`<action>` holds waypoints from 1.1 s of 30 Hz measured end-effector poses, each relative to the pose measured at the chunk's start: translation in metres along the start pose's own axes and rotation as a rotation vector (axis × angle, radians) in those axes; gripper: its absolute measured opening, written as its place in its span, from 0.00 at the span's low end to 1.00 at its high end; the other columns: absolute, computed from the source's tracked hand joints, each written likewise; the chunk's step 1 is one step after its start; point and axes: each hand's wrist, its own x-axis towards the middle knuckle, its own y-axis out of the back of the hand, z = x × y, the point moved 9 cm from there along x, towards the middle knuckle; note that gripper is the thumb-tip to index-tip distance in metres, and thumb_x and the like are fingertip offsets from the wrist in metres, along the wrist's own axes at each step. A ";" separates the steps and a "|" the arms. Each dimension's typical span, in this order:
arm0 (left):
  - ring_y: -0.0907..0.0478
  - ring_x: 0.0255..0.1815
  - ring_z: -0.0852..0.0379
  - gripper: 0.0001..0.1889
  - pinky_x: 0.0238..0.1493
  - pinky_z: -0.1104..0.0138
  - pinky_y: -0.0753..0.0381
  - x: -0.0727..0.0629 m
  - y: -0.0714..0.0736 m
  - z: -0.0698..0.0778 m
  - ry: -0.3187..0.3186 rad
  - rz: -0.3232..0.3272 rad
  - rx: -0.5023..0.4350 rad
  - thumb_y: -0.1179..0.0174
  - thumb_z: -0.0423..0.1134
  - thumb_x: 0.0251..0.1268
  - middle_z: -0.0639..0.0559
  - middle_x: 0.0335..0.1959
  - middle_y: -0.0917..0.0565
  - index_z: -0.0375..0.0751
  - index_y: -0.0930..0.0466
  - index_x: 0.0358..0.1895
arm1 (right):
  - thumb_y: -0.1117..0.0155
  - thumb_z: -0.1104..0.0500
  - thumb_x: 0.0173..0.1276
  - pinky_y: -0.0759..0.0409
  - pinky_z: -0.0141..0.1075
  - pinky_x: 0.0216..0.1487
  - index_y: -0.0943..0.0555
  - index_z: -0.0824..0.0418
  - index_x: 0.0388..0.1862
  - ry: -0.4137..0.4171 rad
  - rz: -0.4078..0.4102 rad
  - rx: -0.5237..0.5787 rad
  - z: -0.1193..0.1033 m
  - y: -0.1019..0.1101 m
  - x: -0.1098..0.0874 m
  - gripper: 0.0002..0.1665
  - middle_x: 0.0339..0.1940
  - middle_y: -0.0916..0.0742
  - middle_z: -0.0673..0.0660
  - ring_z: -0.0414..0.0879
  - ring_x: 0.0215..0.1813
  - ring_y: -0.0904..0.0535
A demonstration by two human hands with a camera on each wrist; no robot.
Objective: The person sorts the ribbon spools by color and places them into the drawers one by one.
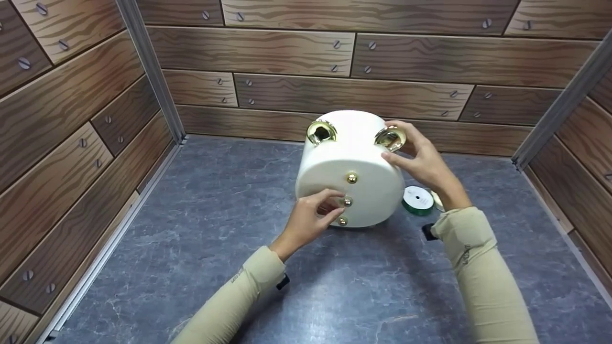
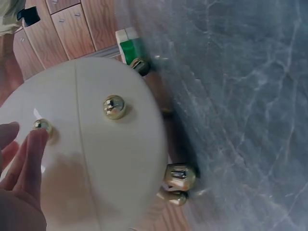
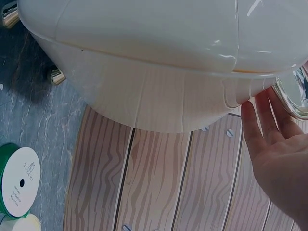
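Note:
A glossy white drawer box [image 1: 349, 143] with rounded sides stands on the floor. Two gold-rimmed, ear-like rounds [image 1: 321, 133] sit on its top, and three gold ball knobs run down its front. My left hand [image 1: 311, 215] is at the middle knob [image 1: 348, 201], thumb and forefinger curved to either side of it, with a gap between their tips. From the left wrist, one fingertip overlaps that knob [image 2: 42, 126]; a seam separates it from the lowest knob [image 2: 114, 107]. My right hand [image 1: 425, 157] holds the box's upper right side around the right-hand ear [image 1: 391, 138].
A ribbon spool [image 1: 417, 198] with a white label and green edge lies right of the box, beside a pale round thing [image 1: 437, 199] partly behind my wrist. Wood-patterned walls [image 1: 287, 52] enclose the grey marbled floor [image 1: 201, 215]. Gold feet [image 2: 180, 175] show under the box.

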 end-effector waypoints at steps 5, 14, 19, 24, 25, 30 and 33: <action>0.10 0.39 0.56 0.13 0.42 0.74 0.11 0.000 -0.009 -0.005 0.031 -0.016 0.040 0.31 0.35 0.69 0.48 0.41 0.08 0.41 0.16 0.55 | 0.29 0.62 0.71 0.27 0.56 0.73 0.31 0.54 0.77 0.009 0.003 0.000 -0.001 0.001 0.000 0.38 0.65 0.21 0.57 0.42 0.63 0.23; 0.10 0.42 0.58 0.10 0.44 0.76 0.12 0.006 -0.016 -0.010 0.035 0.018 0.031 0.31 0.34 0.68 0.48 0.43 0.08 0.41 0.15 0.50 | 0.29 0.62 0.71 0.26 0.56 0.73 0.31 0.53 0.77 0.002 0.004 0.013 0.000 0.000 0.000 0.38 0.66 0.21 0.56 0.42 0.63 0.22; 0.10 0.41 0.57 0.08 0.44 0.77 0.13 0.008 -0.017 -0.011 0.028 0.047 0.011 0.30 0.34 0.68 0.48 0.41 0.08 0.40 0.14 0.47 | 0.29 0.62 0.71 0.27 0.55 0.73 0.31 0.53 0.77 0.005 0.009 0.005 0.001 0.001 0.000 0.38 0.65 0.21 0.53 0.41 0.63 0.22; 0.09 0.39 0.58 0.08 0.42 0.77 0.13 0.009 -0.018 -0.011 0.010 0.065 0.038 0.29 0.35 0.67 0.49 0.39 0.08 0.41 0.14 0.46 | 0.30 0.61 0.72 0.27 0.55 0.73 0.32 0.54 0.78 -0.006 0.003 -0.001 0.002 0.001 -0.001 0.38 0.64 0.21 0.53 0.43 0.64 0.23; 0.09 0.39 0.58 0.08 0.42 0.77 0.13 0.009 -0.018 -0.011 0.006 0.068 0.042 0.29 0.35 0.66 0.49 0.38 0.08 0.41 0.14 0.46 | 0.30 0.61 0.72 0.27 0.55 0.73 0.32 0.54 0.78 -0.008 0.003 0.001 0.002 0.001 -0.001 0.38 0.64 0.21 0.53 0.45 0.64 0.23; 0.09 0.39 0.58 0.07 0.43 0.76 0.12 0.010 -0.019 -0.012 -0.006 0.070 0.036 0.30 0.35 0.68 0.48 0.39 0.08 0.40 0.14 0.46 | 0.29 0.62 0.71 0.26 0.51 0.71 0.31 0.53 0.77 -0.005 0.010 0.014 0.001 0.001 -0.001 0.38 0.65 0.20 0.54 0.47 0.64 0.23; 0.10 0.40 0.58 0.07 0.43 0.76 0.12 0.009 -0.019 -0.012 -0.009 0.069 0.023 0.30 0.35 0.68 0.48 0.39 0.08 0.40 0.14 0.46 | 0.29 0.62 0.71 0.27 0.54 0.72 0.31 0.52 0.77 -0.004 0.009 0.020 0.001 0.000 -0.001 0.38 0.64 0.21 0.54 0.44 0.63 0.23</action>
